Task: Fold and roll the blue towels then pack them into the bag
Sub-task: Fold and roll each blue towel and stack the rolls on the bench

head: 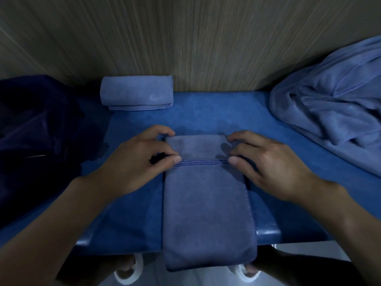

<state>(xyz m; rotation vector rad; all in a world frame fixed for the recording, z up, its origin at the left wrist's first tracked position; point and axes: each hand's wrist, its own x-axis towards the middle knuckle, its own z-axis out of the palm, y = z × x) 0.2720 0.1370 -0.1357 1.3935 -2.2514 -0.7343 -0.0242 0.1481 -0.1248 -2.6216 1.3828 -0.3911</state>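
On the bench [206, 112], the turned-over far end of a folded towel [208, 203] is pinched at both edges by the left hand [144, 159] and right hand [268, 162], the roll best kept tight and square like the finished roll [136, 92] behind.

I can read no words, labels, brands or numbers here: none on the folded towel [208, 213] before me, the rolled towel [136, 92], the blue bench [206, 116] or the wooden wall [206, 38].
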